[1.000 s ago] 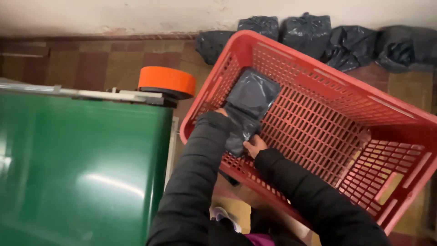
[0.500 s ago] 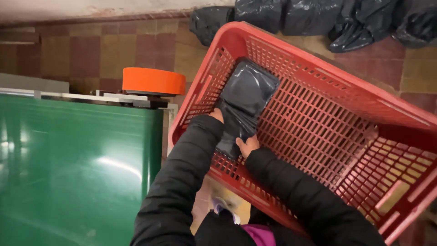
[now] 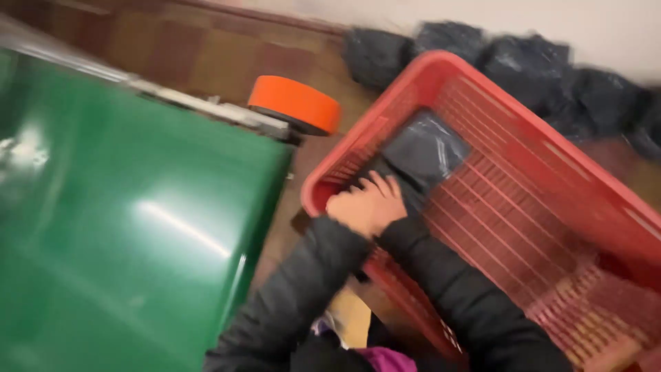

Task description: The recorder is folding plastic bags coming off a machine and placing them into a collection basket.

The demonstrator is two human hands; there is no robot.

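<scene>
the green surface (image 3: 117, 227), glossy and sloping, fills the whole left side and stands close against the basket, so there is almost no room to move on that flank. only a thin strip of brown tiled floor (image 3: 282, 227) shows between the two.

the red plastic basket (image 3: 551, 207) is next in size. it sits tilted toward the person, likely so the near wall comes within reach. its slatted bottom is mostly bare to the right, which leaves wide open room inside, and its rim runs just past the wrists.

behind the far rim a row of dark bags (image 3: 551, 76) lies along the pale wall, closing off that edge.

the orange roll of tape (image 3: 295, 105) rests flat at the top corner of the green surface, near the basket's left rim but apart from it.

the dark grey parcel (image 3: 423, 155) lies in the near left corner of the basket, pressed against the wall, probably to keep it steady while handled.

the left hand (image 3: 365, 203) lies over the parcel's near end, fingers spread and curled onto it, seemingly gripping or pressing it. the right hand (image 3: 392, 207) sits tight against the left and is mostly covered and blurred. i cannot tell how far it is closed or whether it holds the parcel.
</scene>
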